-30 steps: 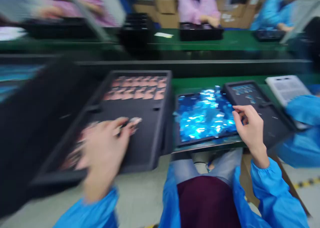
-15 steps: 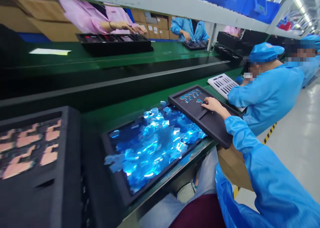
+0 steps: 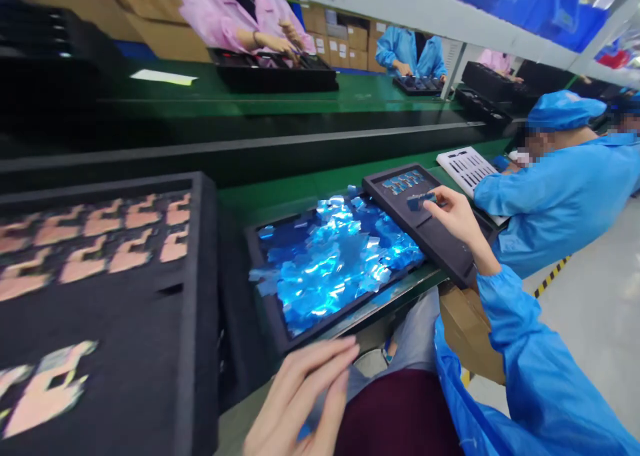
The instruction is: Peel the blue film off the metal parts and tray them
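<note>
Well, your right hand (image 3: 453, 219) is pinching a small blue piece (image 3: 421, 201) just over the dark tray (image 3: 400, 181), right of the heap of shiny blue pieces (image 3: 330, 263). It looks thin, light and slippery, and it may bend, so hold it by its edge. Your left hand (image 3: 300, 396) is near your lap, fingers loose, but I can't tell if it holds anything.

matt black plastic tray (image 3: 420, 226) — glossy blue foil pieces (image 3: 330, 263) — blue cloth sleeve (image 3: 520, 349)
</note>
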